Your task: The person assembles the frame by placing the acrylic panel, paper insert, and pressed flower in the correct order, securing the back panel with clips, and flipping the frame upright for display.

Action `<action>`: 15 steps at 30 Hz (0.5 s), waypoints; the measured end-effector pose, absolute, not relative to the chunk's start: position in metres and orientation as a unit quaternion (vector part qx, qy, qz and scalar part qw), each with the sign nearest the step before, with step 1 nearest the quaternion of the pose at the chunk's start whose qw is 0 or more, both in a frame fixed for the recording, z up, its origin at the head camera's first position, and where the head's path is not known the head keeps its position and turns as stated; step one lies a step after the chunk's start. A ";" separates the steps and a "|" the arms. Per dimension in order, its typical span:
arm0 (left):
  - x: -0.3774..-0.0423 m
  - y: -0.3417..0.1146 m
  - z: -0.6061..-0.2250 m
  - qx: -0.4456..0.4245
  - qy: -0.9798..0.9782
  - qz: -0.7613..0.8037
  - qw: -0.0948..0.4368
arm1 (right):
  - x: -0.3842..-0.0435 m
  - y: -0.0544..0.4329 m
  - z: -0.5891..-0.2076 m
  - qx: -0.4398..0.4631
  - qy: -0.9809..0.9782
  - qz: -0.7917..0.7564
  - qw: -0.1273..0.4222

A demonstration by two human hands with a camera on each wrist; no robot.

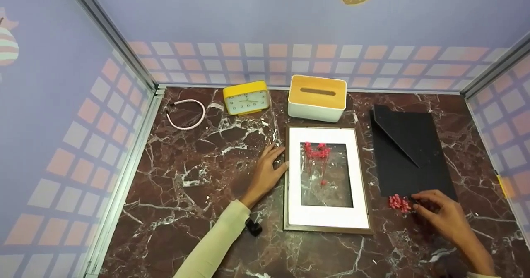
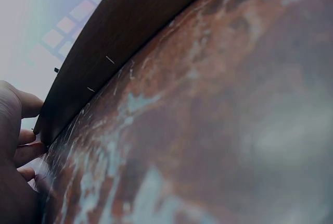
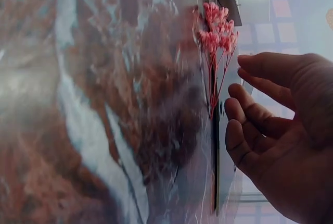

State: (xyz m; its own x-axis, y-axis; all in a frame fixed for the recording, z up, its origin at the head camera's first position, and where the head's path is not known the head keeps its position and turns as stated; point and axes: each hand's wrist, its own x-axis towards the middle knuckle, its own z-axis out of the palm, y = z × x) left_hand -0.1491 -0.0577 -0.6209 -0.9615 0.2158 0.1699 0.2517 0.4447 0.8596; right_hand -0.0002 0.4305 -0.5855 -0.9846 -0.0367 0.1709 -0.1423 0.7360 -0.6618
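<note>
A picture frame (image 1: 327, 229) with a white mat lies on the marble-patterned table, with pink dried flowers (image 1: 318, 152) inside its opening. My left hand (image 1: 267, 172) rests against the frame's left edge; in the left wrist view its fingers touch the frame's dark side (image 2: 104, 52). A loose sprig of pink dried flowers (image 1: 398, 203) lies to the right of the frame. Beside this sprig (image 3: 218, 34) is my right hand (image 1: 445, 214), its fingers loosely bent. A gap shows between these fingers and the thin red stems in the right wrist view.
A black backing board (image 1: 414, 183) with a raised flap lies right of the frame. Behind the frame stands a white tissue box (image 1: 316, 109) with a wooden-coloured lid. A yellow clock (image 1: 246, 99) and a pale headband (image 1: 203, 114) sit at the back left.
</note>
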 end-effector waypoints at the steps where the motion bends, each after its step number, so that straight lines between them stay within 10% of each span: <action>1: -0.149 -0.058 -0.621 -0.138 -0.849 -0.510 0.017 | 0.001 0.431 -0.587 0.055 -0.929 0.357 0.075; 15: -0.149 -0.057 -0.622 -0.141 -0.847 -0.512 0.027 | 0.006 0.434 -0.598 0.063 -0.947 0.306 0.076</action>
State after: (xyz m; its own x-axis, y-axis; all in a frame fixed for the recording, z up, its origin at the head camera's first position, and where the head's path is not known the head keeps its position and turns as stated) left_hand -0.1487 -0.0574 -0.6221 -0.9590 0.2108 0.1893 0.2655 0.4353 0.8602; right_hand 0.0062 0.4337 -0.5980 -0.9805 -0.0730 0.1827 -0.1661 0.8044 -0.5703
